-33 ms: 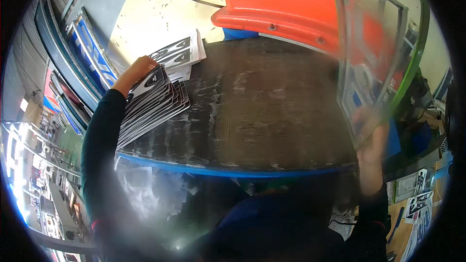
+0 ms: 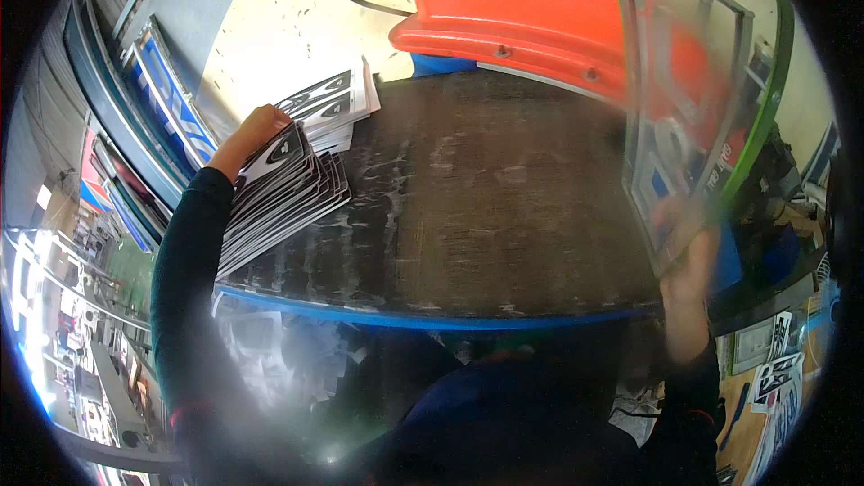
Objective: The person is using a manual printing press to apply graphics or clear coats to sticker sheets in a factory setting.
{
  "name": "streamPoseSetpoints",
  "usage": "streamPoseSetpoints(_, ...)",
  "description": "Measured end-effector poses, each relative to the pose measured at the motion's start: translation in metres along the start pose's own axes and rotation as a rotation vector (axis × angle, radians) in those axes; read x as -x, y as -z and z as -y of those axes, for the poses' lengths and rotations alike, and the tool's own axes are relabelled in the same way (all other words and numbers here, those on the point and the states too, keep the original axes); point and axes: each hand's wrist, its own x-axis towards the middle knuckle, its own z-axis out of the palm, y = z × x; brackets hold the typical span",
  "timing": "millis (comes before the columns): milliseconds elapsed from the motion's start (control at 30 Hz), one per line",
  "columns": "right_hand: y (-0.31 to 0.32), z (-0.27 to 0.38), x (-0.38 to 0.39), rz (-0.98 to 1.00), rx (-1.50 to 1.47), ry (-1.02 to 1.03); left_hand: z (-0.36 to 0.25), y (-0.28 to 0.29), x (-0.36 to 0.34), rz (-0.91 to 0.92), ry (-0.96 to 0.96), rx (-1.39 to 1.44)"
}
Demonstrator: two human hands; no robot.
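My left hand (image 2: 255, 136) is closed at the far corner of a fanned stack of black-and-white printed sheets (image 2: 290, 202), with its fingertips pinching the top sheet's edge. Just beyond it lies a second pile of printed sheets (image 2: 335, 101). On the right, my right hand (image 2: 688, 256) grips the lower corner of a raised clear panel (image 2: 693, 63), which has a grey inner frame and a green edge. That hand is slightly blurred and partly seen through the panel. Between my hands lies a worn dark tabletop (image 2: 513, 198) with a blue front edge.
A large orange-red plastic piece (image 2: 513, 0) stands behind the table. Several framed panels (image 2: 171, 90) lean at the left. Crumpled clear plastic (image 2: 279, 342) lies below the front edge. At the lower right, printed sheets (image 2: 778, 382) lie on a wooden surface.
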Motion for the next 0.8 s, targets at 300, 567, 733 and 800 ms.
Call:
streamPoseSetpoints(300, -0.001, -0.004, -0.002, -0.026, -0.064, 0.014, -0.003, 0.025, 0.009, -0.191, 0.044, -0.267)
streamPoseSetpoints(567, -0.003, 0.001, 0.0, -0.046, -0.016, -0.038, -0.177, 0.101, 0.031, -0.784, -0.264, 0.111)
streamPoseSetpoints(733, -0.003, 0.01, -0.005, -0.093, 0.083, 0.036, -0.293, 0.022, 0.113, -0.487, -0.415, 0.06)
streamPoseSetpoints(800, 0.004, 0.018, -0.01, -0.078, 0.132, 0.058, -0.322, -0.011, 0.134, -0.325, -0.592, 0.393)
